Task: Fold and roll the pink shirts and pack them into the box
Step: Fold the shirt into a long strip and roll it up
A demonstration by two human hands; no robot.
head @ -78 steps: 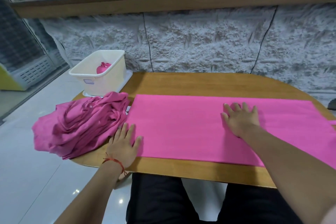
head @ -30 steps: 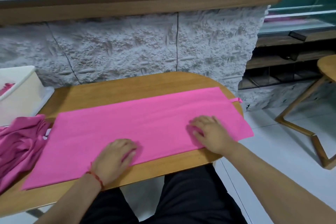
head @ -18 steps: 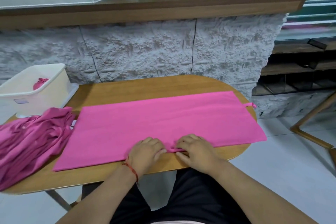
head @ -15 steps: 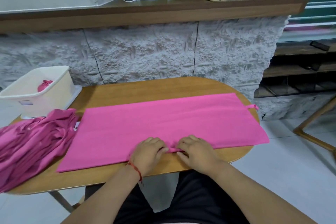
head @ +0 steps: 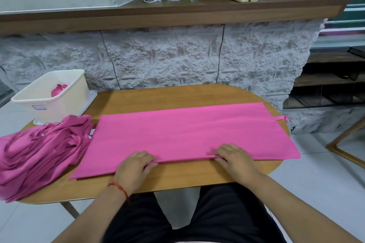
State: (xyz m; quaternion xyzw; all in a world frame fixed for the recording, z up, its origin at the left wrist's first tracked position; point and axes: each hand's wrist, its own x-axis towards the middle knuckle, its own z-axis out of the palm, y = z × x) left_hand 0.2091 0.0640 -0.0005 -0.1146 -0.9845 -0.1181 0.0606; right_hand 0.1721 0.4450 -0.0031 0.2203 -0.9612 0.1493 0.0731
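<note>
Shirt pile (head: 39, 154) just beside folded shirt (head: 187, 134); box (head: 65, 102) behind it.

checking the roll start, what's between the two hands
In the head view, only the near edge of the flat pink shirt, curled into a thin roll, runs from the left hand to the right hand.

Pinching, knuckles up: left grip (head: 134, 166), right grip (head: 234, 158).

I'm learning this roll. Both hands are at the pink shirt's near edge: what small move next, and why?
Probably roll that edge one turn away: left hand and right hand pinch a raised fold; the pink shirt beyond lies flat.
</note>
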